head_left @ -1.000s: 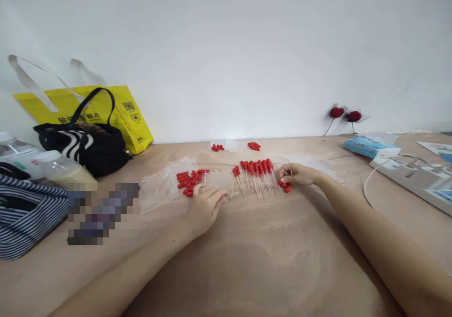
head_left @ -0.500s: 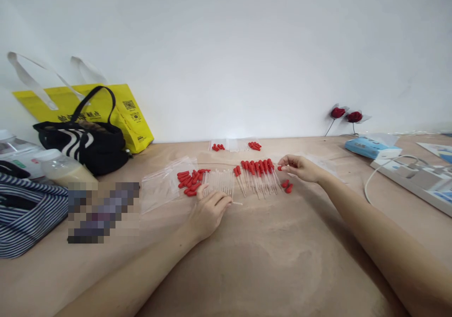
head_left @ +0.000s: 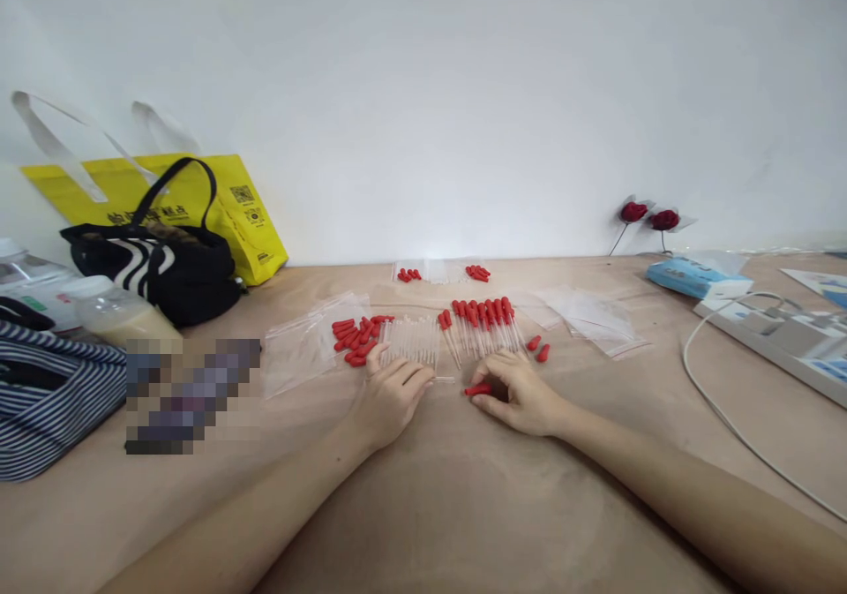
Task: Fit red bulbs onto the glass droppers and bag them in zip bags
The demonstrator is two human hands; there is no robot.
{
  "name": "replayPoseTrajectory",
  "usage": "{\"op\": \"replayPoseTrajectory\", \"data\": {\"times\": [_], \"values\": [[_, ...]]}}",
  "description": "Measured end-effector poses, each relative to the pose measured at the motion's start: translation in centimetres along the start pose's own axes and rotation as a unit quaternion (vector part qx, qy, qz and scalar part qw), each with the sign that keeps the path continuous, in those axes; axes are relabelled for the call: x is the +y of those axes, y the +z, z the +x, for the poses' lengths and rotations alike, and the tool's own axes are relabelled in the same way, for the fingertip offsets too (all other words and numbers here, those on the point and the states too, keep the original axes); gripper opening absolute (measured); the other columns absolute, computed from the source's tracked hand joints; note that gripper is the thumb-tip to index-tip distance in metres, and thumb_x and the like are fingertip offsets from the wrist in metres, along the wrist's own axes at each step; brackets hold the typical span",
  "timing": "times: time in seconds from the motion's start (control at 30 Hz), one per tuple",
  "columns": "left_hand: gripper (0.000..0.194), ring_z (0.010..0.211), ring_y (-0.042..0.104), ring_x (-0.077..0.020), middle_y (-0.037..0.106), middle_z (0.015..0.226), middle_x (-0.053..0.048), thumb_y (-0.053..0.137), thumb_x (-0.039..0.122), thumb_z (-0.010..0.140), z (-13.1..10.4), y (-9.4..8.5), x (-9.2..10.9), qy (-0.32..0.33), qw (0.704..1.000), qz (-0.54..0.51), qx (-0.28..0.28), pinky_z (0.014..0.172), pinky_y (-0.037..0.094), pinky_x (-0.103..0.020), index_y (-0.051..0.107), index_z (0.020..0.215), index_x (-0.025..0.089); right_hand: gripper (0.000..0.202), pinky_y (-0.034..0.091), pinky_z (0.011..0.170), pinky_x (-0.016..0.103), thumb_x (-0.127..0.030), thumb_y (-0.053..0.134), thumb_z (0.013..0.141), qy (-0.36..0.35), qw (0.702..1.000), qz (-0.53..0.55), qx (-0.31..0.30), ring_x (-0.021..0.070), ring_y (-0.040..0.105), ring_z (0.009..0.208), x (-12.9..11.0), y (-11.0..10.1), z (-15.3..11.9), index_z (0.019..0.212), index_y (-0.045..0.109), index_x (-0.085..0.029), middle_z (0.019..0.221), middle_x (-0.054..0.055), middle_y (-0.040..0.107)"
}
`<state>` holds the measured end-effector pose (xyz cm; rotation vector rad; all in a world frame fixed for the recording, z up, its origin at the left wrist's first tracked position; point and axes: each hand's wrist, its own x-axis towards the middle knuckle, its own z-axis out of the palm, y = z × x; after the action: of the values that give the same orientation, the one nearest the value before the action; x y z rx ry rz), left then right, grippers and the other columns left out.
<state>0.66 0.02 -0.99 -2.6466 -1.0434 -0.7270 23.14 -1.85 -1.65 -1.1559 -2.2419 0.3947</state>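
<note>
Pinch the red bulb [head_left: 477,389] in your right hand [head_left: 520,393] squarely toward the glass tube [head_left: 442,379] your left hand [head_left: 390,394] grips.

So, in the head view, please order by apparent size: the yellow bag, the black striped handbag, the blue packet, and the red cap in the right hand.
1. yellow bag, partly hidden
2. handbag, looks close to it, so this order is unsure
3. blue packet
4. red cap, clearly the smallest
</note>
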Motion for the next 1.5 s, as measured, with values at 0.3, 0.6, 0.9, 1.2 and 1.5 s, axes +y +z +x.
{"op": "replayPoseTrajectory", "data": {"times": [0.3,0.6,0.9,1.2,1.5], "values": [[0.021,0.075,0.058,-0.0149,0.067,0.081,0.001,0.039,0.019,0.087,0.0,0.0,-0.1,0.002,1.0,-0.002,-0.003,0.097,0.017,-0.044,0.059,0.084,0.023,0.016,0.033,0.072,0.035,-0.031,0.051,0.081,-0.007,0.997,-0.074,0.015,0.0197,0.051,0.083,0.1,0.2,0.5,0.087,0.064,-0.025,0.085,0.004,0.061],[0.018,0.068,0.057,-0.012,0.067,0.074,0.003,0.042,0.016,0.086,0.0,0.5,-0.1,0.053,0.996,0.001,0.069,0.096,0.019,-0.041,0.059,0.083,0.021,0.007,0.037,0.071,0.031,-0.023,0.053,0.08,0.002,0.998,0.035,0.05,0.0161,0.053,0.076,0.0,1.0,1.0,0.08,0.059,-0.02,0.08,0.003,0.062],[0.018,0.065,0.057,-0.0108,0.067,0.074,0.004,0.043,0.015,0.086,0.0,0.4,0.0,0.069,0.994,-0.002,0.088,0.094,0.022,-0.039,0.059,0.085,0.021,0.007,0.034,0.075,0.034,-0.022,0.053,0.08,0.018,0.999,0.027,0.038,0.0162,0.053,0.076,-0.4,1.0,0.9,0.08,0.059,-0.021,0.078,0.002,0.063],[0.022,0.065,0.058,-0.0101,0.067,0.074,0.003,0.043,0.008,0.083,0.0,0.0,0.2,0.087,0.991,-0.006,0.101,0.091,0.023,-0.039,0.06,0.088,0.021,0.013,0.037,0.075,0.033,-0.022,0.05,0.082,-0.026,0.993,0.108,0.05,0.0151,0.054,0.078,-0.8,1.0,0.9,0.086,0.062,-0.021,0.08,0.003,0.064],[0.021,0.063,0.057,-0.0117,0.067,0.071,0.001,0.042,0.01,0.083,-0.1,0.2,0.8,0.084,0.99,-0.026,0.109,0.081,0.025,-0.038,0.06,0.086,0.02,0.012,0.038,0.069,0.031,-0.023,0.052,0.081,-0.132,0.983,0.051,0.12,0.0143,0.054,0.071,-0.7,1.5,0.7,0.088,0.062,-0.019,0.075,0.003,0.065]]}}
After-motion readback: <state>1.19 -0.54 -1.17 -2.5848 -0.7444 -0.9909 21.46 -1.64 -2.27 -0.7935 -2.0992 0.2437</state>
